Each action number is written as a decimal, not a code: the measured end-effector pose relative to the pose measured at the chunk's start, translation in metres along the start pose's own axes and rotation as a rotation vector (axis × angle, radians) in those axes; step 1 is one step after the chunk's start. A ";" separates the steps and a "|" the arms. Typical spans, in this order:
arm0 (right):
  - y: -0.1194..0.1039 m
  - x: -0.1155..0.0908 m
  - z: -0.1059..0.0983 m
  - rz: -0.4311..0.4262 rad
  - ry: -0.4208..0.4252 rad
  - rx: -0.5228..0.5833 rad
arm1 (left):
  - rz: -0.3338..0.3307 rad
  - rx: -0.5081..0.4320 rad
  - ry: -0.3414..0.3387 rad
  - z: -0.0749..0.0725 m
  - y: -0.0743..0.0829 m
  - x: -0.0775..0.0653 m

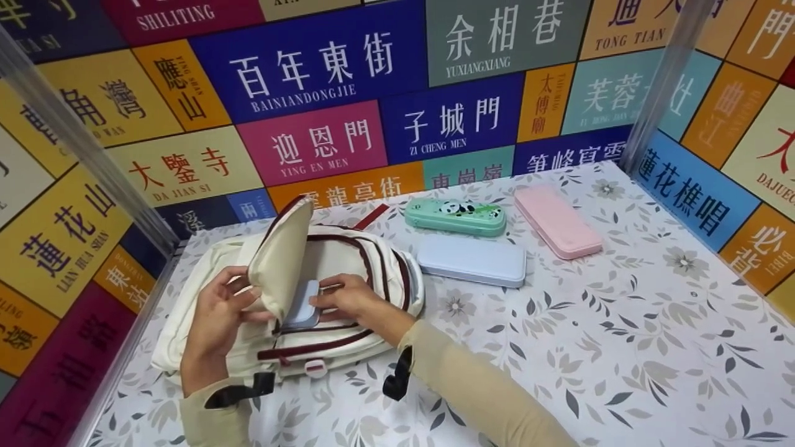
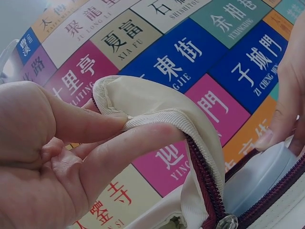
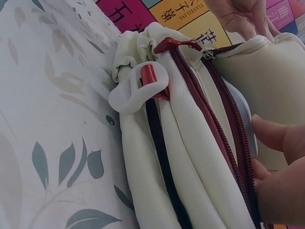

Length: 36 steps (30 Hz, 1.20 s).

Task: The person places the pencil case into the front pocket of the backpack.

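A cream backpack [image 1: 192, 292] with dark red zippers lies on the table, its front pocket unzipped. My left hand [image 1: 217, 307] pinches the edge of the pocket flap [image 1: 287, 261] between thumb and finger and holds it raised. Inside the opening, a light blue case [image 1: 303, 304] is partly hidden by the flap. My right hand [image 1: 354, 303] holds this case by its right side, thumb and fingers on its edge. In the right wrist view, only a strip of the blue case [image 3: 243, 112] shows beside the zipper [image 3: 233, 124].
Right of the backpack lie a pale blue pencil case [image 1: 472, 261], a green pencil case with pandas [image 1: 456, 216] and a pink pencil case [image 1: 557, 222]. A white buckle [image 3: 138, 88] hangs on the bag's side. Panels with printed street names [image 1: 310, 68] stand behind the floral tabletop [image 1: 596, 347].
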State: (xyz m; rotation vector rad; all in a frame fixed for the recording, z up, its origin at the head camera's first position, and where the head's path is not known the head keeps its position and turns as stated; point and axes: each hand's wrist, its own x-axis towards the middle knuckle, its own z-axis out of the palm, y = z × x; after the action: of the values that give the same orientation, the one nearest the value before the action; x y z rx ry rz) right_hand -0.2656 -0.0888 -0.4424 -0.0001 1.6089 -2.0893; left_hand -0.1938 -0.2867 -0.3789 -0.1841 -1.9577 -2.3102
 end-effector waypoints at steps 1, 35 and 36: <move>0.000 0.000 0.001 0.000 -0.006 -0.001 | 0.000 0.001 0.002 0.000 0.000 0.000; -0.036 -0.035 -0.050 -0.147 -0.129 -0.120 | -0.032 0.013 0.016 -0.003 -0.001 0.001; -0.038 -0.038 -0.056 -0.161 -0.133 -0.129 | -0.030 0.013 0.012 -0.004 -0.001 0.000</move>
State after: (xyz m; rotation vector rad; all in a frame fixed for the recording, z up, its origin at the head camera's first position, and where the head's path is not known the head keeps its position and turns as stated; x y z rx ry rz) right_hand -0.2630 -0.0171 -0.4138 -0.3150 1.7082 -2.0500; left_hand -0.1944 -0.2901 -0.3802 -0.1400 -1.9830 -2.3104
